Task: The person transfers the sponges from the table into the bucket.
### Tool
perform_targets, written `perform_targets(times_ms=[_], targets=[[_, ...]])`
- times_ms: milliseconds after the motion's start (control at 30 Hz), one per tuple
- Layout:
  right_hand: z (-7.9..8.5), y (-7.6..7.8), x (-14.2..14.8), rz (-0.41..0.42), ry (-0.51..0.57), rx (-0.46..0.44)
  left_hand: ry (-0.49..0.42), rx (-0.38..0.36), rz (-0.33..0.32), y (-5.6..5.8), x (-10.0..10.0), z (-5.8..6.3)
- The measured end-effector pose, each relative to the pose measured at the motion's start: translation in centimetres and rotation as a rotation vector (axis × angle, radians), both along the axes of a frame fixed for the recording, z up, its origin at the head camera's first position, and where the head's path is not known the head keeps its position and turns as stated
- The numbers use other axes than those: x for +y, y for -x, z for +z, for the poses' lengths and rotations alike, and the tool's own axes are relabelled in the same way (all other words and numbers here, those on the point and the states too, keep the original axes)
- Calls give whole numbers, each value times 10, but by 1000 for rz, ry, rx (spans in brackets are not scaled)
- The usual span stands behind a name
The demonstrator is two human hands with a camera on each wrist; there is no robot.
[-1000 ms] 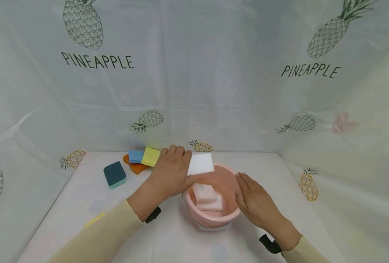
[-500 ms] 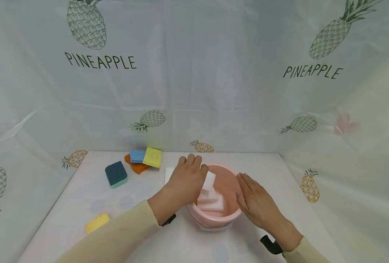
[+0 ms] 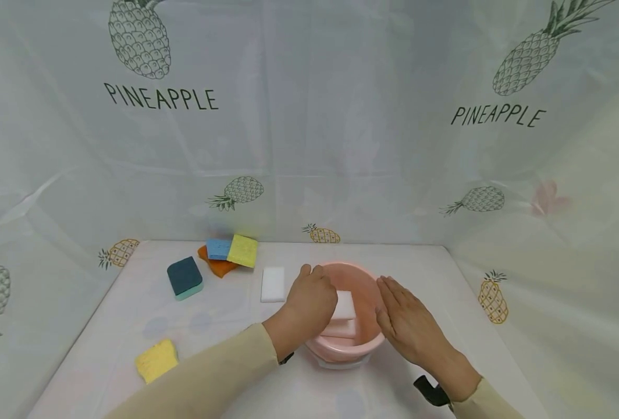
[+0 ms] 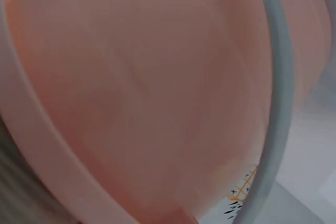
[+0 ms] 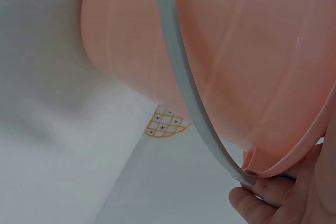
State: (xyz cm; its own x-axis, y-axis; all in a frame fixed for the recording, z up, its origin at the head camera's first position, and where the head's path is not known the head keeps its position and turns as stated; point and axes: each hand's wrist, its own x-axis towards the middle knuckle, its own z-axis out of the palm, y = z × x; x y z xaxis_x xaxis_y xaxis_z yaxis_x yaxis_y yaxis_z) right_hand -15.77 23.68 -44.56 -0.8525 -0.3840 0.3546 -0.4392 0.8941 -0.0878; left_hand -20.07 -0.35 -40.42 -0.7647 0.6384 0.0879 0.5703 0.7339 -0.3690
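In the head view a pink bucket (image 3: pixel 343 351) stands on the table, with white sponges (image 3: pixel 340 329) inside. My left hand (image 3: pixel 309 302) reaches over its left rim, fingers curled, and holds a white sponge (image 3: pixel 344 305) that shows beside the knuckles, inside the bucket; the fingertips are hidden. The right hand (image 3: pixel 406 317) rests straight-fingered against the bucket's right rim. In the right wrist view its fingers touch the rim near the end of the grey handle (image 5: pixel 185 77). The left wrist view is filled by the bucket's outer wall (image 4: pixel 147 98) and handle.
Another white sponge (image 3: pixel 273 284) lies left of the bucket. Farther left are a yellow sponge (image 3: pixel 156 361) and a dark green scrub sponge (image 3: pixel 185 277). At the back, a blue sponge (image 3: pixel 218 249) and a lighter yellow sponge (image 3: pixel 242 251) lie on an orange piece (image 3: pixel 218 267).
My left hand has carried the white sponge rightward and down into the bucket, uncovering the other white sponge on the table. The right hand has stayed at the rim.
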Motion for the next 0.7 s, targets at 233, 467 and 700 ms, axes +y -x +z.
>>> perform_targets(times_ms=[233,467,700], targets=[[0,1,-1,5,-2,10,-23,-45,-16,4,2,-4],[1,1,-1,-2,-3,4,-52,-182,-14,9,-3,-3],[1,1,-1,-7,3,-9,-107,-140,-18,13,-5,-1]])
